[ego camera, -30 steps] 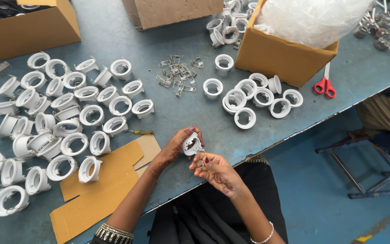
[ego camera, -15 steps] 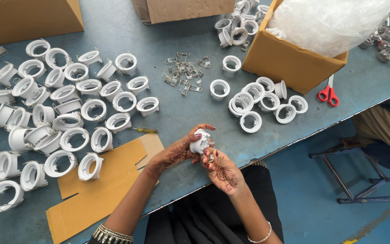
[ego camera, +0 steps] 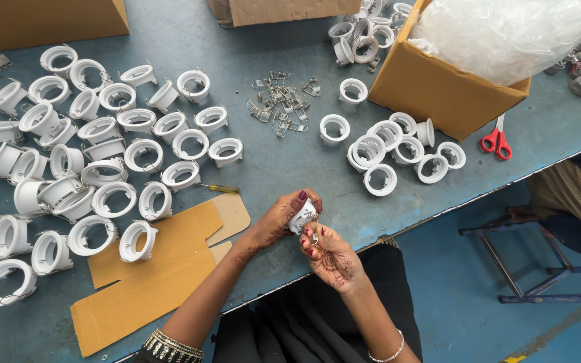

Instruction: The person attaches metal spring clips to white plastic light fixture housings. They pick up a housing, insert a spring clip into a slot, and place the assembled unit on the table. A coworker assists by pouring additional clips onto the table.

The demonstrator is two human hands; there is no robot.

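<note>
One view only, from a camera on the person's head, looking almost straight down on the worktop (ego camera: pixel 284 168). The worktop fills the upper and left parts of the frame, its near edge running on a slant from lower left to upper right. The floor (ego camera: pixel 465 296) shows at lower right. The camera sits high enough to take in the whole working area, with the left hand (ego camera: pixel 278 220) and right hand (ego camera: pixel 327 254) small, just below the middle of the frame. Both forearms enter from the bottom edge. Boxes are cut off by the top edge.
</note>
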